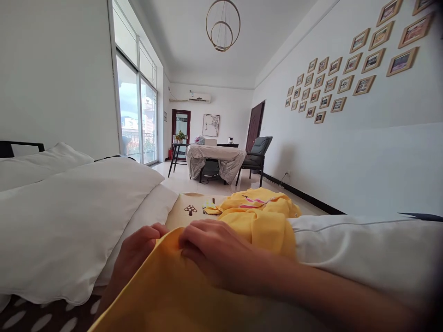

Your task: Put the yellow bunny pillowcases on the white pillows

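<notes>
A large piece of yellow cloth (180, 286) fills the lower middle of the view, raised close to the camera. My left hand (140, 246) grips its upper edge, partly behind the fabric. Just to the right, my right hand (218, 253) pinches the same edge, fingers bent and pressed together. Beyond my hands lies a crumpled yellow garment (270, 221) with a pink print on it. Whether it is one piece with the held cloth cannot be made out. A cream surface with a mushroom print (183, 210) shows behind my hands.
White pillows (76, 212) are on the left, above a brown spotted cover (34, 316). White bedding (360, 244) lies on the right. Farther off stand a covered table (221, 154), a dark chair (258, 154) and a plant on a stand (180, 137).
</notes>
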`<state>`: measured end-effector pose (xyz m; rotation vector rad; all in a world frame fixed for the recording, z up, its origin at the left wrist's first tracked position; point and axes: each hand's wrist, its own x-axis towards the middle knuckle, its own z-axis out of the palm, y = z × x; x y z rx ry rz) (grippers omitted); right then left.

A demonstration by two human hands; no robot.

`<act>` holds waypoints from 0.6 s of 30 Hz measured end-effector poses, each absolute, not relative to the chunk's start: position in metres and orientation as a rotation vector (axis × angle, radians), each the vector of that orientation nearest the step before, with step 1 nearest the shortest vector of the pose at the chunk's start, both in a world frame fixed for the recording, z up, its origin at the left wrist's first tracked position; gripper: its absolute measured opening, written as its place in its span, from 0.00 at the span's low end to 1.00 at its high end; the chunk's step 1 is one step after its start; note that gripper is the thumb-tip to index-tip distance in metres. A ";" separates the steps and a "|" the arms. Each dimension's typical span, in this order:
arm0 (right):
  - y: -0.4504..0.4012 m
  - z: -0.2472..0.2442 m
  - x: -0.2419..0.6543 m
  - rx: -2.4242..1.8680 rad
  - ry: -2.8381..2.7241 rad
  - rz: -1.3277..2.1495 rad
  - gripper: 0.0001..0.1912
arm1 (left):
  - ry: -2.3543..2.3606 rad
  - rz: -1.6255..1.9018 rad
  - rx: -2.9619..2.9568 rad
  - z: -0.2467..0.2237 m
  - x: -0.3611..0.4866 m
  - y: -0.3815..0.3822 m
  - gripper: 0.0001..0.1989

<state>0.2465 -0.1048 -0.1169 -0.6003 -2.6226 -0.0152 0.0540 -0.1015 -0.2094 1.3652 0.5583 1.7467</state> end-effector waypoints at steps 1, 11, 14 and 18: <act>-0.103 -0.112 0.245 -0.637 -2.657 -0.034 0.05 | 0.564 1.708 1.353 -0.211 0.053 -0.100 0.13; -0.116 -0.097 0.228 -0.436 -2.902 -0.154 0.05 | 0.274 1.792 1.567 -0.211 0.058 -0.102 0.09; -0.118 -0.103 0.228 -0.556 -2.703 -0.373 0.08 | 0.454 1.793 1.600 -0.206 0.063 -0.111 0.09; -0.114 -0.110 0.227 -0.636 -2.655 -0.551 0.07 | 0.771 1.929 1.683 -0.203 0.059 -0.115 0.13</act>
